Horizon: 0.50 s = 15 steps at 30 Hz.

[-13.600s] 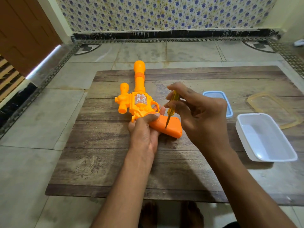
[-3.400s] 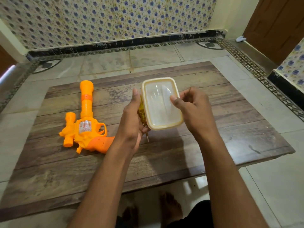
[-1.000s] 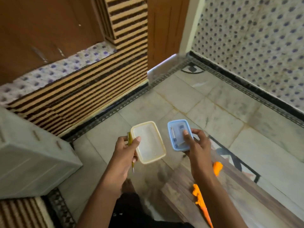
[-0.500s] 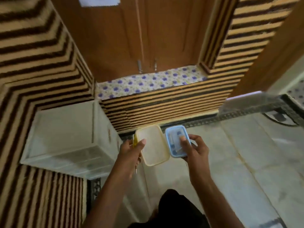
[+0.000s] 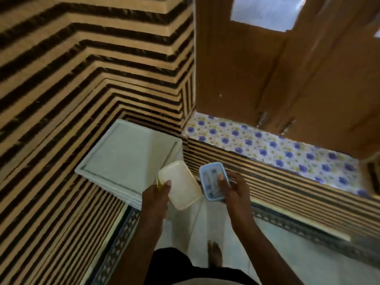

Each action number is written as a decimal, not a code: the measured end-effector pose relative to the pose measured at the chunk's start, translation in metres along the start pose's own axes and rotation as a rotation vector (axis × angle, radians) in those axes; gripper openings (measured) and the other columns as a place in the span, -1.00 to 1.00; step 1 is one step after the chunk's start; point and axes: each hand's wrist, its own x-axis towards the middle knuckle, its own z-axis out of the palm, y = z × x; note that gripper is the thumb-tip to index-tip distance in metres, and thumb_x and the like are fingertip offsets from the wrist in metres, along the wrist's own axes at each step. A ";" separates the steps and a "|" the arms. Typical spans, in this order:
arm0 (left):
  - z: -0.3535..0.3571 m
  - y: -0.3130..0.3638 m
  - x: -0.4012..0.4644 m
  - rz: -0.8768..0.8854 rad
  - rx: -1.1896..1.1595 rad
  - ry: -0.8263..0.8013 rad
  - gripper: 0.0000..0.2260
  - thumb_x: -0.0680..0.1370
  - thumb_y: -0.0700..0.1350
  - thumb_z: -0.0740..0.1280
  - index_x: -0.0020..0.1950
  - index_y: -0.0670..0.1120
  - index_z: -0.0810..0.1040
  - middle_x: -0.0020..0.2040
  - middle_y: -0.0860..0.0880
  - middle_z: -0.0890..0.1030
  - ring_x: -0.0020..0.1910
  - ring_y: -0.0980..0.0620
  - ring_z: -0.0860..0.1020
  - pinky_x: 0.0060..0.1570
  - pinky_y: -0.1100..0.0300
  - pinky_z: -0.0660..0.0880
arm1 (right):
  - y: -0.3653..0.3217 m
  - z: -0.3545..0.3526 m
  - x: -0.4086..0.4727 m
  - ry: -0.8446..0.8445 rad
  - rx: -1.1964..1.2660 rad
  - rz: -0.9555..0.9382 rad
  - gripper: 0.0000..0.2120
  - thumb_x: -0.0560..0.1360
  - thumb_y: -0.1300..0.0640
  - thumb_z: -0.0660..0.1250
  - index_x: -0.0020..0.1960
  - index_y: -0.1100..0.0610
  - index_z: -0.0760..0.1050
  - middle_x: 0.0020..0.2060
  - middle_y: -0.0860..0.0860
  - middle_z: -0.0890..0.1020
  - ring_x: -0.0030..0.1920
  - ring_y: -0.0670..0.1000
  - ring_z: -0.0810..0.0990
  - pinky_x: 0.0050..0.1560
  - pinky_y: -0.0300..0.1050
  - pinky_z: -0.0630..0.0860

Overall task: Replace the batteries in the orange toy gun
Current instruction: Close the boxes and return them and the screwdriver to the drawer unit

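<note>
The left hand [image 5: 156, 194] clamps a cream lidded box [image 5: 180, 185] with the thumb across its near corner and the other fingers hidden beneath, and a slim yellow tool [image 5: 158, 183], probably a screwdriver, is pinched against that same palm. The right hand [image 5: 233, 189] grips a small blue-rimmed container [image 5: 212, 181], thumb pressed on its clear lid; the shapes inside are too blurred to name. The orange toy gun is nowhere in this view, so neither hand is near it. Judged as a hollow plastic shell, it should be light, stiff and a little slick, best held around the handle with the free fingers kept off the battery hatch; the loose cells are small and would roll if tipped out. Both containers look thin and smooth, so a thumb-over-lid hold seems sensible. At ten o'clock from the hands lies a flat white tray or drawer top [image 5: 125, 153] tucked into a corner. Dark-and-tan striped walls [image 5: 82, 79] rise from nine to twelve o'clock. A ledge covered in blue floral paper [image 5: 277, 149] runs toward two o'clock below brown wooden doors [image 5: 287, 79]. Pale floor tiles [image 5: 298, 264] and a bare foot [image 5: 214, 256] lie at six o'clock.
</note>
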 end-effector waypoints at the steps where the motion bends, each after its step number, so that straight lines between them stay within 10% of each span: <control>1: -0.002 0.001 0.009 0.000 0.015 0.040 -0.66 0.57 0.11 0.44 -0.16 -0.16 0.56 -0.31 -0.12 0.52 -0.34 -0.07 0.47 -0.29 0.10 0.40 | -0.002 0.007 0.015 -0.032 -0.016 0.009 -0.83 0.60 0.04 0.41 0.16 0.06 0.60 -0.05 0.04 0.75 -0.07 0.09 0.76 -0.03 0.21 0.71; 8: -0.028 0.001 0.090 -0.111 -0.197 0.317 -0.74 0.58 -0.10 0.46 -0.22 -0.22 0.53 -0.37 -0.10 0.48 -0.35 -0.03 0.44 -0.32 0.17 0.36 | 0.010 0.098 0.120 -0.317 -0.198 0.031 -0.93 0.62 0.02 0.41 0.06 -0.05 0.66 -0.04 0.12 0.74 -0.06 0.20 0.74 -0.01 0.32 0.68; 11: -0.039 -0.009 0.133 -0.172 -0.186 0.373 -0.63 0.55 -0.04 0.50 -0.34 -0.15 0.45 -0.42 -0.08 0.42 -0.42 -0.01 0.39 -0.34 0.15 0.33 | 0.030 0.140 0.153 -0.404 -0.350 -0.025 -0.66 0.49 -0.28 0.40 0.02 -0.01 0.63 -0.10 0.12 0.72 -0.10 0.22 0.72 -0.07 0.34 0.66; 15: -0.047 -0.020 0.184 -0.256 -0.072 0.454 -0.59 0.52 0.03 0.51 -0.30 -0.25 0.50 -0.38 -0.19 0.51 -0.29 -0.12 0.56 -0.26 0.03 0.45 | 0.047 0.193 0.193 -0.468 -0.547 -0.126 -0.45 0.46 -0.28 0.25 0.04 0.21 0.60 -0.12 0.20 0.66 -0.19 0.11 0.60 -0.19 -0.06 0.52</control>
